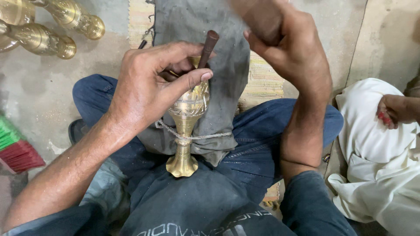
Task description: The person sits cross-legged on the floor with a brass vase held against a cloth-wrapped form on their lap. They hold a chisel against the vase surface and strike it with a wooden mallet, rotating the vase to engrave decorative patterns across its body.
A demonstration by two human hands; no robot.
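Note:
A brass vase (187,126) lies on a grey cloth-covered block (218,83) between my knees, tied down at its stem by a cord (210,136). My left hand (151,85) rests on the vase's engraved body and pinches a dark metal punch (208,46) upright against the brass. My right hand (284,41) is raised above and to the right of the punch, blurred, with the fingers closed; whatever it holds is out of view at the top edge.
Several finished brass vases (48,30) lie on the concrete floor at the upper left. A striped mat (262,81) lies under the block. Another person in white cloth (376,153) sits at the right. A red and green brush (15,148) is at the left edge.

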